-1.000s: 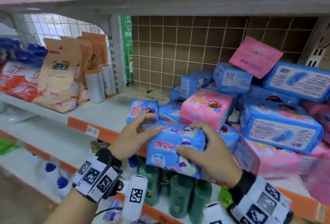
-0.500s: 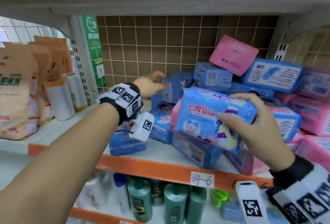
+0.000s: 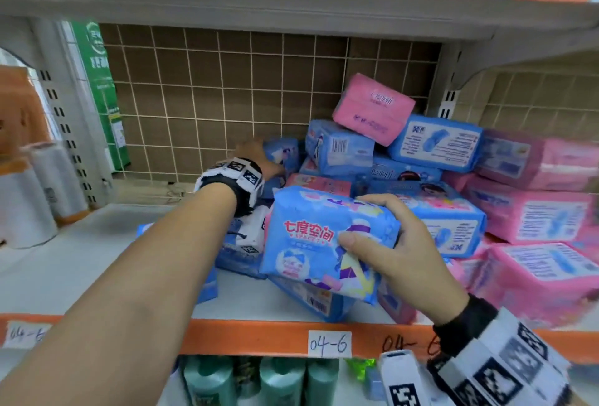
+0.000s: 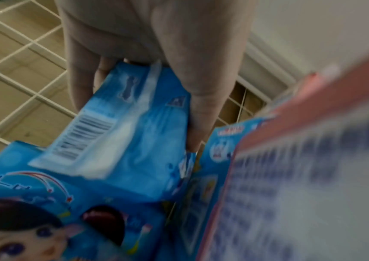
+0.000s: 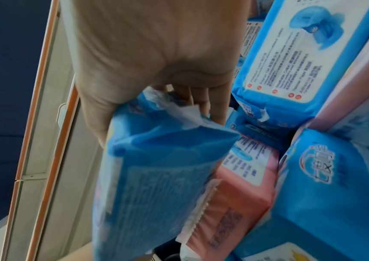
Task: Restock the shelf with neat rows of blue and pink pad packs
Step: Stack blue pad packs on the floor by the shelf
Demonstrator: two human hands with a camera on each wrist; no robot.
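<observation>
A jumbled heap of blue and pink pad packs (image 3: pixel 431 211) fills the right half of the shelf (image 3: pixel 74 263). My right hand (image 3: pixel 385 243) grips a blue pack with red Chinese lettering (image 3: pixel 321 240) (image 5: pixel 156 169), held upright just above the shelf's front edge. My left hand (image 3: pixel 259 154) reaches to the back by the wire grid and holds a small blue pack (image 3: pixel 282 154) (image 4: pixel 132 123) between thumb and fingers (image 4: pixel 201 109). A pink pack (image 3: pixel 372 107) lies tilted on top of the heap.
The shelf's left half is bare white board. Brown paper bags (image 3: pixel 16 114) and white rolls (image 3: pixel 22 198) stand at far left. A wire grid (image 3: pixel 227 88) backs the shelf. Green bottles (image 3: pixel 246 379) stand on the shelf below the orange edge strip (image 3: pixel 259 337).
My right hand has held the lettered blue pack nearly still at the shelf front. My left hand let go of that pack, reached back to the grid and took hold of a small blue pack.
</observation>
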